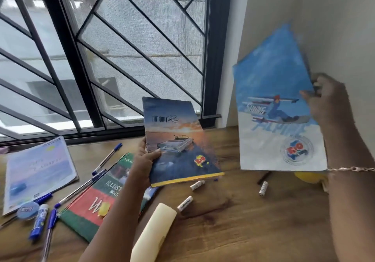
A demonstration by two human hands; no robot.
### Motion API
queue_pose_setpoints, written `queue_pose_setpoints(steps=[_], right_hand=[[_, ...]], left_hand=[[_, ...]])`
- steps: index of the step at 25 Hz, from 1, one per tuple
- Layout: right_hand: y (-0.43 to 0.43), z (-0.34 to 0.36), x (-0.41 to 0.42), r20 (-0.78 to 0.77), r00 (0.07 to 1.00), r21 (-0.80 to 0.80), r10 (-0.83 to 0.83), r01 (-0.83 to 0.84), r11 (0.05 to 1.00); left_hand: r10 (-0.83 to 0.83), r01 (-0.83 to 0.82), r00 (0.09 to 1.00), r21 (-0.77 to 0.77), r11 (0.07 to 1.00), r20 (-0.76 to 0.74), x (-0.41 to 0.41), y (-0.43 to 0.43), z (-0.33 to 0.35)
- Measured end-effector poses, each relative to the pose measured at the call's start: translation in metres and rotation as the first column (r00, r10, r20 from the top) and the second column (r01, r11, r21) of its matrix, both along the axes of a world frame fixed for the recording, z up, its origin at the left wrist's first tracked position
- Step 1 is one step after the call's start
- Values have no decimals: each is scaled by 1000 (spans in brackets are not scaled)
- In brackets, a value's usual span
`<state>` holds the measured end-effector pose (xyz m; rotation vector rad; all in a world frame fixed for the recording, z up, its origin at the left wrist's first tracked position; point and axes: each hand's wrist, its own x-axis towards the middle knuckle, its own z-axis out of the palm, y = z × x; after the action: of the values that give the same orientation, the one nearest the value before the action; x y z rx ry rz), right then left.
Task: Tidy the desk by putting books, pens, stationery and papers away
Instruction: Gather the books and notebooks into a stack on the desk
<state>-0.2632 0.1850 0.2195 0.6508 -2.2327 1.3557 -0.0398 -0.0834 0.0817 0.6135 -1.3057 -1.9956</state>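
Note:
My left hand point(145, 160) grips the left edge of a dark notebook with a car and sunset cover point(178, 140), held tilted above the wooden desk point(233, 217). My right hand point(328, 103) holds a blue and white skiing notebook point(272, 107) by its right edge, raised near the wall. On the desk lie a red and green illustrated book point(95, 196), a pale notebook point(38, 170), several blue pens point(107, 158), a glue stick point(39, 221), a round blue tin point(27, 210), a cream pencil case point(154, 231) and small white crayons point(185, 202).
A barred window point(101, 54) runs along the desk's far edge, and a pale wall point(324, 18) stands at the right. A yellow object point(308, 177) lies partly hidden under the skiing notebook. Another white crayon point(263, 188) lies near it.

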Motion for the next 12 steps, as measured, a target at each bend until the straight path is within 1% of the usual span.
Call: queue_pose_setpoints(steps=[1,2,4,6,8,10,12], right_hand=[[0,5,7,30,998,-53,47,-45,998],[-5,6,15,109,985,-137,132,-116,984],[-19,-3,31,297,896,-280,330,-249,927],[-33,-27,43,431,788,-349,440,-304,886],[-39,-54,47,517,734,-338,440,-297,893],[-34,-77,43,603,687,-321,406,-256,912],[-26,-93,39,647,676,-294,353,-206,933]], left_hand=[[-14,14,1000,21,1000,-5,0,2,-1],[-38,39,999,47,998,-14,0,6,-3],[-108,111,993,87,990,-37,-2,20,-7],[-198,203,979,93,975,-58,-4,37,-7],[-257,264,963,109,958,-77,-5,53,-6],[-283,296,953,148,944,-103,-4,67,-5],[-301,318,946,166,933,-120,-4,78,-6]])
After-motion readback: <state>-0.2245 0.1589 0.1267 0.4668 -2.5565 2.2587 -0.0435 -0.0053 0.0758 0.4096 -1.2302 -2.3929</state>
